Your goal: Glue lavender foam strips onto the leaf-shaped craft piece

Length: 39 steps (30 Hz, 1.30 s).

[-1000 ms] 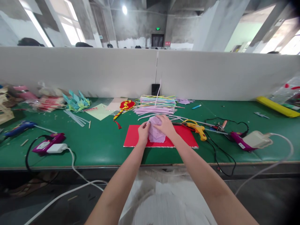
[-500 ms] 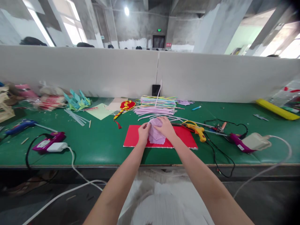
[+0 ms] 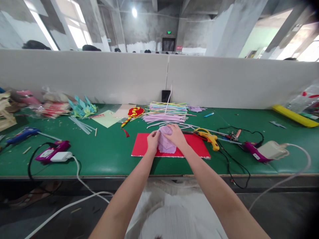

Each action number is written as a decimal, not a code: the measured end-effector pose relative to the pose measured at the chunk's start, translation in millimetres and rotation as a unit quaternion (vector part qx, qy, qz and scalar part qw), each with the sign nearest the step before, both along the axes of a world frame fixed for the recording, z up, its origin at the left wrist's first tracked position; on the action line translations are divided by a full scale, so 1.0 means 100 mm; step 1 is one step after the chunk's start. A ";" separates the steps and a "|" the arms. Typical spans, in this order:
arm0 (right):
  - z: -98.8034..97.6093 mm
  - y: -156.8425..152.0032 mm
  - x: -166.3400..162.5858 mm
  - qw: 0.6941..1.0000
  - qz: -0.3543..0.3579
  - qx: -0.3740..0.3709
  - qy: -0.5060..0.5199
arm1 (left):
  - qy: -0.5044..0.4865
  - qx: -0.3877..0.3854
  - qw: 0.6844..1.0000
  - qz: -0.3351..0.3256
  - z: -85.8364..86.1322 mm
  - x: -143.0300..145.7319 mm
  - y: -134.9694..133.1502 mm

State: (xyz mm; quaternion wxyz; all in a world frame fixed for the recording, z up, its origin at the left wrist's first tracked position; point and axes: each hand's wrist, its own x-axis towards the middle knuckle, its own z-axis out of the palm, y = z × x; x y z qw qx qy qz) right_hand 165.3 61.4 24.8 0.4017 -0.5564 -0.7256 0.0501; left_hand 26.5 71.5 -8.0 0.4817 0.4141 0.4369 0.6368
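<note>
Both hands are on a crinkled sheet of light purple paper (image 3: 166, 145) above the middle of a red board (image 3: 141, 145). My left hand (image 3: 153, 140) pinches the paper's upper left edge between thumb and fingers. Bent over its upper right side, my right hand (image 3: 177, 135) grips it too, with the fingertips partly hidden behind the paper. Just beyond my hands lies a bundle of purple paper strips (image 3: 165, 118). A yellow glue gun (image 3: 210, 138) rests on the board's right end.
Beyond lie multicoloured strips (image 3: 169, 108), a black phone (image 3: 166, 96) by the white partition (image 3: 99, 76) and a red-yellow fan-shaped ornament (image 3: 136, 112). Left are blue-green paper leaves (image 3: 82, 107), a blue glue gun (image 3: 25, 133) and a purple power socket (image 3: 53, 151). Cables (image 3: 240, 166) hang over the right front edge.
Almost nothing differs. Both hands keep the same hold on the purple paper, and the view has shifted very slightly.
</note>
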 end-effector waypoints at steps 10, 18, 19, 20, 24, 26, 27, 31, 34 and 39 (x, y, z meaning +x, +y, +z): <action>-0.01 0.00 0.00 1.000 0.001 -0.001 0.008 | 0.002 -0.001 1.000 -0.004 0.01 0.00 -0.01; 0.00 -0.02 0.00 0.999 0.014 0.010 0.033 | 0.000 -0.005 1.000 -0.002 0.00 -0.01 0.00; -0.01 -0.02 0.02 0.998 0.016 0.015 0.054 | -0.002 -0.006 1.000 0.000 0.00 -0.01 0.00; -0.02 -0.02 0.04 0.996 0.012 0.017 0.086 | -0.003 -0.007 1.000 0.002 0.00 -0.01 0.00; -0.14 -0.03 0.14 0.951 -0.048 -0.053 0.300 | -0.009 -0.007 1.000 0.006 0.00 -0.01 0.01; -0.22 -0.05 0.18 0.929 -0.056 -0.094 0.353 | -0.015 -0.006 1.000 0.011 0.00 -0.01 0.02; -0.26 -0.07 0.19 0.926 -0.051 -0.107 0.360 | -0.018 -0.005 1.000 0.013 -0.01 -0.01 0.02; -0.34 -0.13 0.21 0.918 -0.041 -0.119 0.377 | -0.028 -0.008 0.999 0.018 -0.04 -0.01 0.04; -0.36 -0.15 0.21 0.910 -0.040 -0.108 0.399 | -0.035 -0.020 0.999 0.017 -0.05 0.00 0.05; -0.37 -0.16 0.23 0.898 -0.032 -0.098 0.427 | -0.035 -0.022 0.999 -0.002 -0.03 0.00 0.04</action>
